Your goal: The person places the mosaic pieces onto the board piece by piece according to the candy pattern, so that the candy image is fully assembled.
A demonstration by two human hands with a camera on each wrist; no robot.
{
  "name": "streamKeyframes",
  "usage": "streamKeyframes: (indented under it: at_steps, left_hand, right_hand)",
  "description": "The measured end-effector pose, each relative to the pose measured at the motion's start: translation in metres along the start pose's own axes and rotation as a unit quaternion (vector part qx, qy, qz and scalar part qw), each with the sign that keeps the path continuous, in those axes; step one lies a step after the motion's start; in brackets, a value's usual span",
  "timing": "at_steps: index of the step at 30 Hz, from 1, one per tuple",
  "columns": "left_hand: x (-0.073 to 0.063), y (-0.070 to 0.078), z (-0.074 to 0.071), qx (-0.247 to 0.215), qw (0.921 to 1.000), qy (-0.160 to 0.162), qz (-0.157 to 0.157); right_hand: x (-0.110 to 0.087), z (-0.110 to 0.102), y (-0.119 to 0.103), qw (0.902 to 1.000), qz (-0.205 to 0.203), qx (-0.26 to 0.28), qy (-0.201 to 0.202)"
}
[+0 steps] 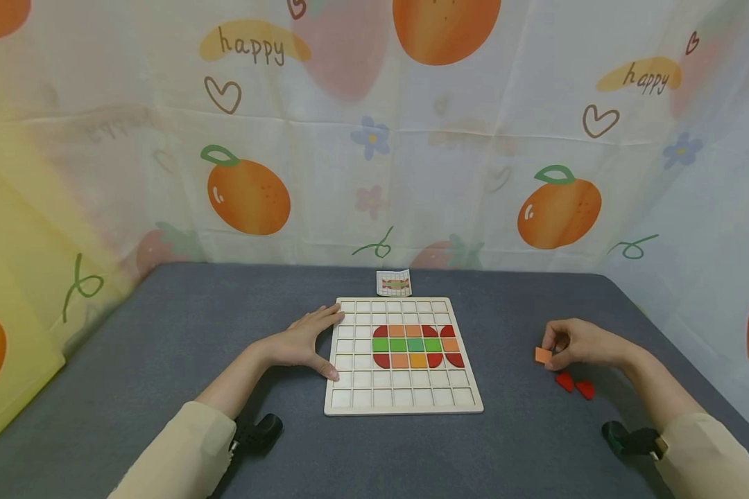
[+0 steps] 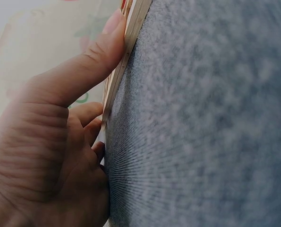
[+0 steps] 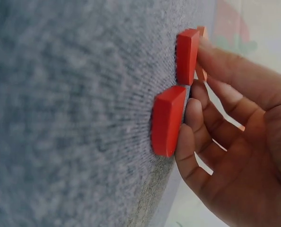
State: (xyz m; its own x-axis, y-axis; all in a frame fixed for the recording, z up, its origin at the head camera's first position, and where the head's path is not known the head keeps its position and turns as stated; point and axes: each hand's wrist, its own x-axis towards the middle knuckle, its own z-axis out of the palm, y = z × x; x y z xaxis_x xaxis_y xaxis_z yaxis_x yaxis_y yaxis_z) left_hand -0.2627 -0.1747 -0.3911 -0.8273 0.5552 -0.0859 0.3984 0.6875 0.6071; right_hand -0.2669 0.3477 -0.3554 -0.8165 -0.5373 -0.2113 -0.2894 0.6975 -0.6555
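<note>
A pale wooden grid board [image 1: 352, 398] lies at mid-table. Colored tiles fill part of its grid: a row with green squares [image 1: 397, 345] between rows of orange squares and dark red rounded corners [image 1: 381, 360]. My left hand [image 1: 296, 343] rests at the board's left side, thumb and fingertips on its rim, fingers spread. Off to the right, my right hand [image 1: 587, 343] pinches an orange square tile [image 1: 543, 355] between thumb and fingers, close over the table. Two red tiles [image 1: 564, 381] lie just below that hand; in the right wrist view the nearer red tile [image 3: 168, 120] sits right by the fingertips.
Behind the board's far edge stands a small card [image 1: 393, 284] with a printed candy-like tile pattern. The grey tabletop [image 1: 505, 450] ends at a fruit-printed curtain [image 1: 324, 194] at the back and sides. Dark wrist devices [image 1: 627, 440] sit below both sleeves.
</note>
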Motion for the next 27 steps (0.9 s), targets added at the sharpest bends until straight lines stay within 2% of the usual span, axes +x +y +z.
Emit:
streamKeyframes:
  at_steps: [8, 13, 17, 22, 27]
  left_hand:
    - [0.000, 0.000, 0.000, -0.005, 1.0000, -0.002, 0.001]
    - [0.000, 0.000, -0.001, -0.002, 1.0000, -0.005, 0.001]
    - [0.000, 0.000, -0.001, 0.000, 0.9999, -0.010, 0.004]
    - [0.000, -0.001, -0.001, 0.003, 0.9999, -0.011, 0.005]
    - [0.000, -0.001, -0.001, 0.002, 1.0000, -0.008, 0.002]
  right_hand:
    - [0.001, -0.001, -0.002, 0.9970, 0.003, -0.038, 0.068]
    - [0.008, 0.001, -0.006, 0.9965, -0.006, -0.036, 0.075]
    - [0.016, 0.005, -0.013, 0.9975, -0.014, -0.011, 0.069]
    - [0.028, 0.014, -0.029, 0.9978, -0.024, 0.005, 0.062]
    - [0.041, 0.025, -0.049, 0.9958, -0.039, -0.016, 0.081]
